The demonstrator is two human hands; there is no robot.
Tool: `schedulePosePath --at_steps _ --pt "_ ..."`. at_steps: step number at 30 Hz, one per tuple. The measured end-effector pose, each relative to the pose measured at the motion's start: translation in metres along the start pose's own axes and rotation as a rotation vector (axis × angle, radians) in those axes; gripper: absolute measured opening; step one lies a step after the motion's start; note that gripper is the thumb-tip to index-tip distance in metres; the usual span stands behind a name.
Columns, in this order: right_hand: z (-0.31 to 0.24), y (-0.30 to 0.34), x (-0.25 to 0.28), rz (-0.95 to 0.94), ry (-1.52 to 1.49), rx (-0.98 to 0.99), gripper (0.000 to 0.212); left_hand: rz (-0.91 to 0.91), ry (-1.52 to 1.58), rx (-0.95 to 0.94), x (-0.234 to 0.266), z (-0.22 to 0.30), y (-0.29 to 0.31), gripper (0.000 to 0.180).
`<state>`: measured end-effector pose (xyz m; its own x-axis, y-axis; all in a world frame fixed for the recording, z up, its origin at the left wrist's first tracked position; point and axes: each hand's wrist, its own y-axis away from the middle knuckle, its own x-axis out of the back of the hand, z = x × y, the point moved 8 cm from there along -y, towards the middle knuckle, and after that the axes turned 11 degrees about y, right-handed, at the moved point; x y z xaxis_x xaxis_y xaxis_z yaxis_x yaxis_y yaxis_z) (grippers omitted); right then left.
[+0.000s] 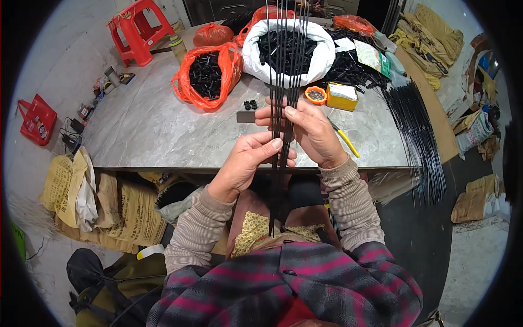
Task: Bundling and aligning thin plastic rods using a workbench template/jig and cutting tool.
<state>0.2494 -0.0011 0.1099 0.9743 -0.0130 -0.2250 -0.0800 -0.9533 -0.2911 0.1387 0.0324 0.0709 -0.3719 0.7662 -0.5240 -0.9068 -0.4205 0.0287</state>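
Upright in front of my body stands a bundle of long thin black rods, crossing the table's front edge. My left hand is closed round its lower part, thumb across the front. Higher up, my right hand grips the same rods between thumb and fingers. The rods fan slightly apart toward their upper ends, which run out of view. Just beyond my hands, a small dark grey block and a few small black parts sit on the table. Yellow-handled pliers lie right of my right hand, partly hidden by it.
A white sack and a red plastic bag hold black pieces. An orange dish of small metal bits stands beside a yellow box. More black rods overhang the table at right. A red stool stands behind.
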Motion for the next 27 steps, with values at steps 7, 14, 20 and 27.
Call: schedulePosePath --at_steps 7,14,20,27 --pt "0.008 -0.005 0.0 0.0 0.003 -0.008 0.05 -0.101 -0.114 0.061 0.006 0.004 -0.016 0.022" --pt "0.02 -0.008 0.0 -0.02 0.055 -0.036 0.084 -0.098 -0.097 0.171 0.019 -0.008 -0.024 0.014" --pt "0.044 -0.002 -0.004 -0.109 -0.156 -0.141 0.103 -0.049 -0.135 -0.054 0.039 -0.033 -0.024 0.011" --pt "0.081 -0.028 0.038 -0.029 -0.422 -0.256 0.087 0.049 -0.277 -0.068 0.059 -0.088 -0.007 0.013"
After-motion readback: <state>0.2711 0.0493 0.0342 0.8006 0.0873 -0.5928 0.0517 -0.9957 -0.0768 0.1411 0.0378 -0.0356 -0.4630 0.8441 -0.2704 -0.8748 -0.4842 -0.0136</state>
